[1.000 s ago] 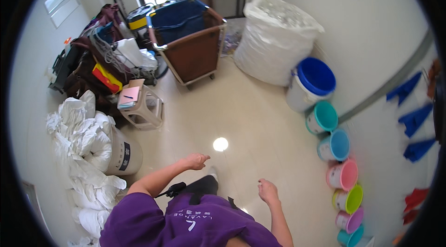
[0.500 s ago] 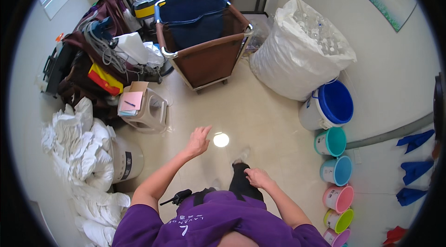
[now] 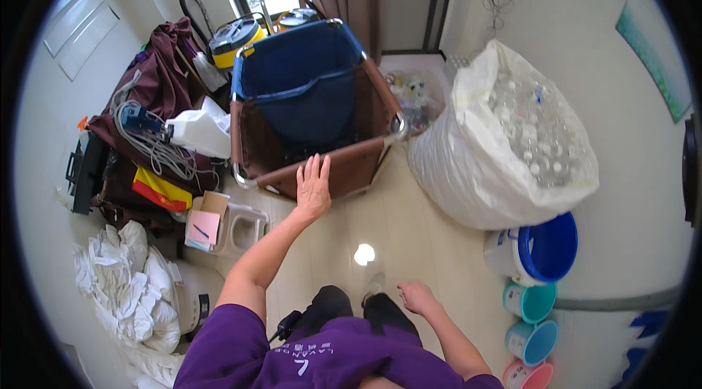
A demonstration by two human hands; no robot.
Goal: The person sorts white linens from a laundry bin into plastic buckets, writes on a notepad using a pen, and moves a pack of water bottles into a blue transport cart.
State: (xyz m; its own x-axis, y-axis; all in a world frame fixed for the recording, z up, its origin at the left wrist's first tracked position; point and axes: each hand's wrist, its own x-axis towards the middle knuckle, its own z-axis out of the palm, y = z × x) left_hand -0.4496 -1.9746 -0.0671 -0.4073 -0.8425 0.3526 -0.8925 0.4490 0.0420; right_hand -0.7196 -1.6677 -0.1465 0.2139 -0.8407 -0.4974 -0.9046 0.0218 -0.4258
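My left hand (image 3: 314, 191) reaches forward over the near rim of a wheeled laundry cart (image 3: 362, 156) of brown cloth on a metal frame. Its fingers are stretched out and lie at the brown edge, seemingly touching it. A blue cloth lining (image 3: 307, 60) hangs inside the cart's back; the cart's bottom is dark and hard to see. Low at my right side, near my leg, my right hand (image 3: 418, 297) is loosely closed with the fingers curled, and nothing shows in it.
Right of the cart stands a big white sack (image 3: 461, 170) of plastic bottles. Before it, a blue bucket (image 3: 552, 246) and several coloured buckets line the wall. At left are a stool (image 3: 248, 228) with papers, white linen (image 3: 135, 286), coiled cable (image 3: 164, 151) and a vacuum cleaner (image 3: 238, 36).
I have stepped forward, so the cart and bottle sack are closer. My left hand has moved from above the floor to the cart's near rim. My right hand stays low, curled.
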